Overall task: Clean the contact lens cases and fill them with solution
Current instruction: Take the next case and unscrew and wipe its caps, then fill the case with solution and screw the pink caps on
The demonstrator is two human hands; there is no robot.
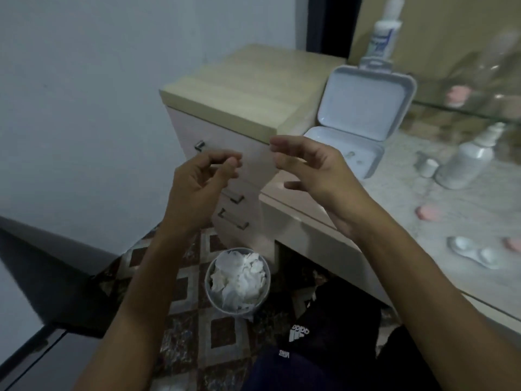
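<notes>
White twin-well lens case sits uncapped on the counter, solution bottle untouched — we judge filling undone, our left hand loosely curled and right hand open, both empty over the tissue bin.

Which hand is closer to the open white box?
The right hand. It hangs just in front of the open white box, almost overlapping its lower half. The left hand is farther off to the left.
</notes>
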